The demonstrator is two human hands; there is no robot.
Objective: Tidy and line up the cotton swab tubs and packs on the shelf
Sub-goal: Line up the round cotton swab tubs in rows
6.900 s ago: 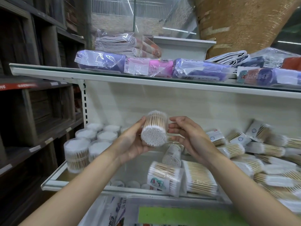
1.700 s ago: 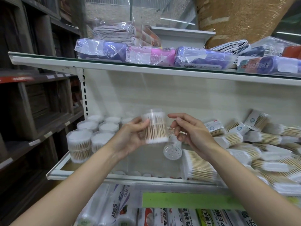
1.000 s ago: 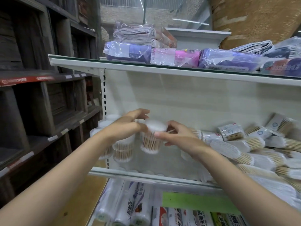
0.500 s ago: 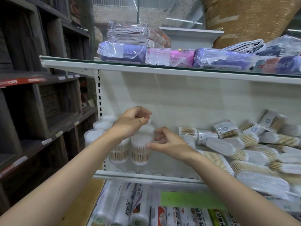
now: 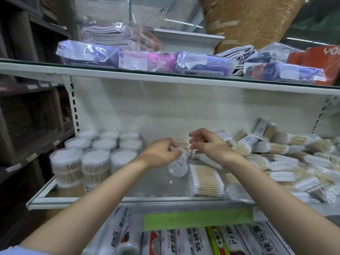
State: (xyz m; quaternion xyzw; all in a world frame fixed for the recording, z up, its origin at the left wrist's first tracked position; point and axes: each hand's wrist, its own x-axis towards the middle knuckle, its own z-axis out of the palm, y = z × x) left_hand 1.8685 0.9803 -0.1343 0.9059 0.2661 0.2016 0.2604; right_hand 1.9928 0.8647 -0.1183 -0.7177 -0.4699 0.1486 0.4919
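Note:
Several upright cotton swab tubs with white tops stand in rows at the left end of the glass shelf. My left hand grips the upper end of a small clear tub that leans on the shelf's middle. My right hand hovers just right of it with fingers loosely curled and index and thumb apart, nothing plainly in it. A flat swab pack lies by the clear tub. Many swab packs lie in a loose pile to the right.
The upper shelf overhangs, loaded with wrapped purple and pink packs. Below the glass shelf lie rolls and boxes behind a green label strip. Dark wooden shelving stands at the left.
Both hands have left the upright tubs at the left and moved to the shelf's middle. My left hand now grips the clear tub; the swab-filled tub stands among the rows.

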